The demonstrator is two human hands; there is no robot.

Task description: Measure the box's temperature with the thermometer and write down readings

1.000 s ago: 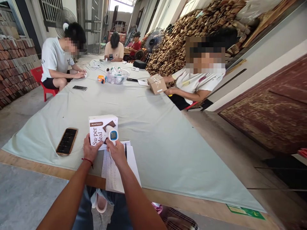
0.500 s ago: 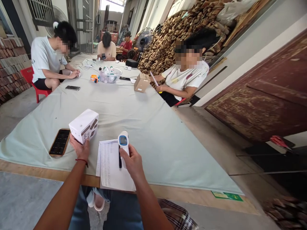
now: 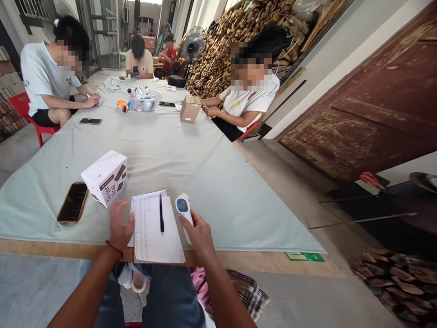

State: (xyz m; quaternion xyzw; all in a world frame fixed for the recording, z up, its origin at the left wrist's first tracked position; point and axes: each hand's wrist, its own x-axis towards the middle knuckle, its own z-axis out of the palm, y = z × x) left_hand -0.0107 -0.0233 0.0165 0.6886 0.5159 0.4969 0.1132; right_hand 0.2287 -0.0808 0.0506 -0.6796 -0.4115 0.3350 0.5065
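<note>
My right hand (image 3: 198, 231) is closed around a white infrared thermometer (image 3: 183, 205) with a blue-rimmed screen, just right of some papers. My left hand (image 3: 121, 224) holds nothing; its fingers are apart at the left edge of the papers, below a white box (image 3: 105, 177) with brown print. The box rests tilted in view on the cloth. A black pen (image 3: 161, 213) lies on the handwritten papers (image 3: 153, 243) at the table's near edge. Left of the box is a smartphone (image 3: 72, 202) in an orange-brown case.
A pale green cloth (image 3: 218, 182) covers the table. Farther back are a plastic basin (image 3: 150, 102) with bottles, an orange tape roll (image 3: 122, 105), a cardboard box (image 3: 190, 109) and another phone (image 3: 90, 121). People sit along both sides and at the far end.
My left hand has let go of the white box and drawn back toward the papers. My right hand has moved the thermometer off the papers to the right, uncovering the pen.
</note>
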